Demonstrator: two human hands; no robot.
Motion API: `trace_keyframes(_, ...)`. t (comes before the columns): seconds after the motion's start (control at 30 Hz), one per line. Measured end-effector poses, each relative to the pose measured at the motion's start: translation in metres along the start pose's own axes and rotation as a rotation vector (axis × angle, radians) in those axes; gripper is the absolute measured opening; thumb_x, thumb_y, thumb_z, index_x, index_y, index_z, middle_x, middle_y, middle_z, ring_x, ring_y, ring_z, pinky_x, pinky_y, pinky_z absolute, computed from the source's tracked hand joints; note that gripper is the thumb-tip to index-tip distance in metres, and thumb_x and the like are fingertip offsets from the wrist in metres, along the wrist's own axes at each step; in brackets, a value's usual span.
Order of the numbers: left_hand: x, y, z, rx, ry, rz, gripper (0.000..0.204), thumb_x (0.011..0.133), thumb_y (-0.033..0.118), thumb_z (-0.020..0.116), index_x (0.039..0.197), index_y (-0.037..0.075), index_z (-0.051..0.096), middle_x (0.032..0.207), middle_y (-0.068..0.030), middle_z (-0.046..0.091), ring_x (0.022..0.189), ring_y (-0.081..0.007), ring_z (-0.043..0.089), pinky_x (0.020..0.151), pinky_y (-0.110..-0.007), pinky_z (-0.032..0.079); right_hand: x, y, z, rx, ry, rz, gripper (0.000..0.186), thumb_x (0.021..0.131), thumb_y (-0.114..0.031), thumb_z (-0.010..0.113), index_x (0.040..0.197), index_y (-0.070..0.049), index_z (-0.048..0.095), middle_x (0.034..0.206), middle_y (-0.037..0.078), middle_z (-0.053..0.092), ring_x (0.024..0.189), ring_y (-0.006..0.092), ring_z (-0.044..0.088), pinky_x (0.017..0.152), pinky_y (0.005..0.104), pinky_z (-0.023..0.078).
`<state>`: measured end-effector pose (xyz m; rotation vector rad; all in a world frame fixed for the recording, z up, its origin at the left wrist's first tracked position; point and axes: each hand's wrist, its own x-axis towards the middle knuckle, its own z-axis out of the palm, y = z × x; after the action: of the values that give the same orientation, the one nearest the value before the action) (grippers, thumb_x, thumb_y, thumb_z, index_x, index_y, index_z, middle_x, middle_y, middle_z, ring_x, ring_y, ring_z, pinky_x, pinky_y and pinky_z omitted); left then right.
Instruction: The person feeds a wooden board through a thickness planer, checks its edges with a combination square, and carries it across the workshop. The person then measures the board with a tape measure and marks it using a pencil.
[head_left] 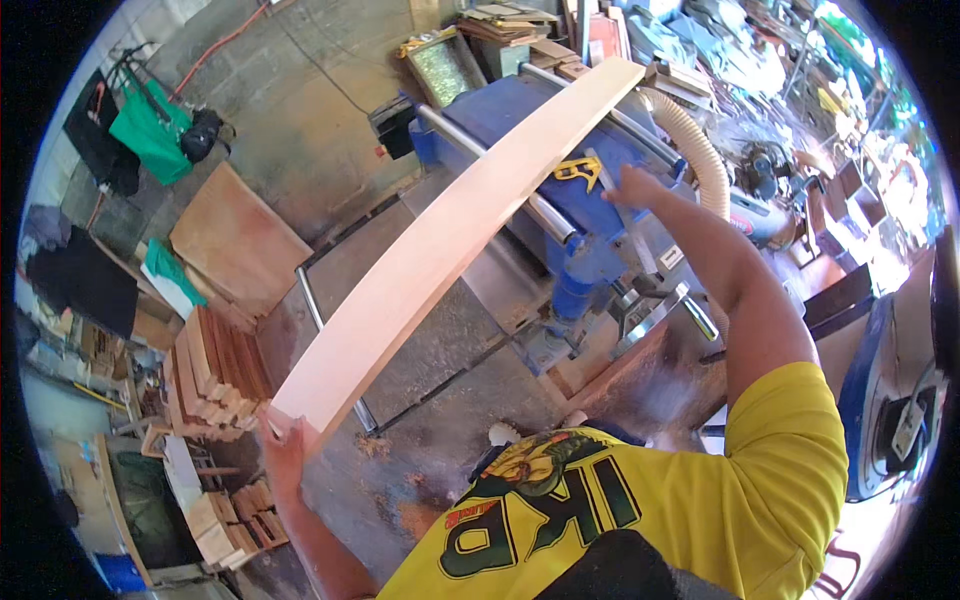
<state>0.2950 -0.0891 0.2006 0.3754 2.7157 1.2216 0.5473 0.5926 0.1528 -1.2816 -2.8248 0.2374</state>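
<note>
A long, pale wooden board (450,235) slants from near my left side up to the far right, its far part over a blue machine (500,112) with metal rollers. My left hand (284,458) is closed around the board's near end, thumb on top. To the right of the board, my right hand (638,188) is closed on a combination square with a yellow head (577,171) and a metal blade. The square is over the machine's blue top, close to the board's edge. My right fingers are partly hidden from above.
Stacked wooden boards (215,370) stand at the left, with more wood pieces (235,525) below. A ribbed hose (695,140) curves beside the machine. A crank handle (697,312) juts toward me. A metal roller stand (335,350) lies under the board. Clutter fills the far right.
</note>
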Motion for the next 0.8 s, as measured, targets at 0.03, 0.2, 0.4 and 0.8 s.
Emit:
trace_keyframes(0.03,0.005,0.008,-0.003,0.062,-0.079,-0.068,0.071,0.086,0.018,0.066,0.144,-0.001,0.029,0.144,-0.019,0.036,0.13,-0.0259,0.039,0.106,-0.035,0.033,-0.003,0.008,0.008,0.008,0.004,0.019,0.061,0.079,-0.043,0.068,0.108,0.008,0.054,0.102,0.028,0.064,0.1,0.0412,0.062,0.085,0.0467,0.049)
trace_keyframes(0.2,0.058,0.087,0.009,0.601,0.008,0.498,0.064,0.083,0.025,0.067,0.138,0.003,0.041,0.136,-0.0255,0.044,0.13,-0.0384,0.039,0.104,-0.043,0.036,-0.007,0.015,0.013,0.062,-0.066,-0.007,0.049,0.074,-0.032,0.067,0.101,0.008,0.062,0.098,0.028,0.065,0.093,0.0388,0.065,0.082,0.0446,0.051)
trace_keyframes(0.4,0.176,0.126,0.129,0.293,-0.721,0.554,0.056,0.093,0.043,0.052,0.129,-0.001,0.05,0.122,-0.0233,0.058,0.117,-0.0304,0.055,0.1,-0.037,0.039,-0.055,0.04,-0.058,0.168,0.034,0.126,0.043,0.072,-0.032,0.064,0.09,0.007,0.067,0.086,0.026,0.066,0.079,0.0358,0.066,0.073,0.0434,0.05)
trace_keyframes(0.8,0.222,0.096,0.173,0.095,-1.098,0.39,0.059,0.099,0.048,0.039,0.114,-0.004,0.062,0.106,-0.0117,0.067,0.101,-0.0165,0.059,0.091,-0.031,0.044,-0.281,-0.188,-0.019,0.882,0.41,0.205,0.024,0.089,-0.02,0.066,0.099,0.0,0.059,0.077,0.001,0.058,0.069,0.0065,0.052,0.062,0.0253,0.045)
